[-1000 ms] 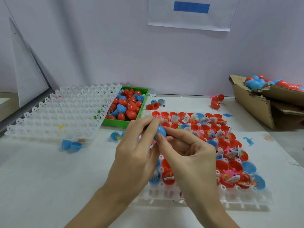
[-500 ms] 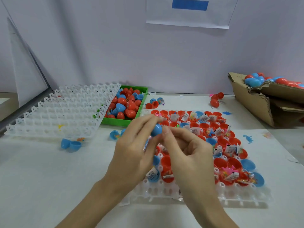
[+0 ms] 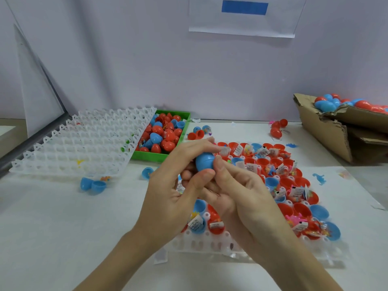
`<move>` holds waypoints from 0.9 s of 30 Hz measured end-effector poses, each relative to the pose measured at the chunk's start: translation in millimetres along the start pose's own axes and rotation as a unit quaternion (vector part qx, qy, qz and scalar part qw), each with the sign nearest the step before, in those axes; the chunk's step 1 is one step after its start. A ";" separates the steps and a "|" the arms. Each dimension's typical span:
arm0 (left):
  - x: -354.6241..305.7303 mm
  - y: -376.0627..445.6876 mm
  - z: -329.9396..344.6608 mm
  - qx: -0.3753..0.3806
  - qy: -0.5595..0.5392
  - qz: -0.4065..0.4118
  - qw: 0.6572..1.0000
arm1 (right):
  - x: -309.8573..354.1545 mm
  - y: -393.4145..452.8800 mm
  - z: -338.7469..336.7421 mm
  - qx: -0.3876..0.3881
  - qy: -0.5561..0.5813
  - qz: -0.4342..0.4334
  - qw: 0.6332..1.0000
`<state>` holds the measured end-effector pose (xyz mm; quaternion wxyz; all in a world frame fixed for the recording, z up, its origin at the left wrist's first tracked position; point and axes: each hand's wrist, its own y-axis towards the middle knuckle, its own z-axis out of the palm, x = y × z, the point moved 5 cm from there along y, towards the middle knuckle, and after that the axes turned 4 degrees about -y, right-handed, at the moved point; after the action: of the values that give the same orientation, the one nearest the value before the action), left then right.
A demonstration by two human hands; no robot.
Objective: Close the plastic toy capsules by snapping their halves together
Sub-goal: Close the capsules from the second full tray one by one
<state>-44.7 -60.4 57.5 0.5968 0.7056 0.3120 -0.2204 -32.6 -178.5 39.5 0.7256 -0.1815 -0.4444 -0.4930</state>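
A blue capsule (image 3: pixel 204 161) is held in the air between both hands, above the white holder tray (image 3: pixel 241 246). My left hand (image 3: pixel 174 192) grips it from the left, thumb below and fingers over the top. My right hand (image 3: pixel 241 198) pinches its right side with thumb and forefinger. The capsule's lower part is hidden by my fingers. The tray holds several open red and blue capsule halves (image 3: pixel 285 179) with small toys and paper slips inside.
A green bin (image 3: pixel 147 157) of closed red and blue capsules stands behind the hands. An empty white grid tray (image 3: pixel 73 148) lies at the left, with loose blue halves (image 3: pixel 92 184) before it. A cardboard box (image 3: pixel 327 131) of capsules sits at the right.
Both hands have lifted the blue capsule slightly and turned it; more of its blue shell now shows between the fingers. The tray and bins have not moved.
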 end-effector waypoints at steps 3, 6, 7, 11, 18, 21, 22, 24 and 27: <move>0.9 -4.3 2.8 -0.010 0.015 0.001 1.000 | -4.3 -0.8 -0.5 -0.029 -0.021 -0.013 0.999; 4.2 -7.4 6.0 -0.016 0.022 -0.013 1.000 | -5.2 -1.8 -0.6 -0.042 -0.027 -0.018 0.999; 4.8 -7.6 6.8 -0.016 0.029 -0.013 0.999 | -5.1 -2.4 -1.1 -0.046 -0.030 -0.018 0.998; 9.1 -5.2 5.4 0.002 0.033 -0.023 0.999 | -2.7 -2.9 -4.8 -0.058 -0.059 -0.024 0.996; 33.9 -4.2 2.2 -0.037 -0.188 -0.256 0.947 | 22.3 -6.7 -19.1 -0.212 -0.552 -0.232 0.772; 42.7 -7.8 4.0 -0.030 -0.214 -0.318 0.923 | 19.5 -6.1 -21.8 -0.196 -0.637 -0.242 0.705; 43.8 -8.4 4.0 -0.024 -0.210 -0.326 0.922 | 18.6 -6.2 -21.2 -0.190 -0.658 -0.247 0.686; 44.5 -8.4 2.5 -0.026 -0.213 -0.338 0.916 | 16.6 -6.1 -19.2 -0.183 -0.684 -0.248 0.661; 44.4 -7.7 0.2 -0.035 -0.276 -0.360 0.890 | 12.9 -3.3 -14.5 -0.144 -0.677 -0.239 0.681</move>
<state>-18.6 -52.0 21.7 0.5625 0.4343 0.3750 -0.5953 -27.2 -197.3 41.8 0.0496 -0.4561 -0.7661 -0.4502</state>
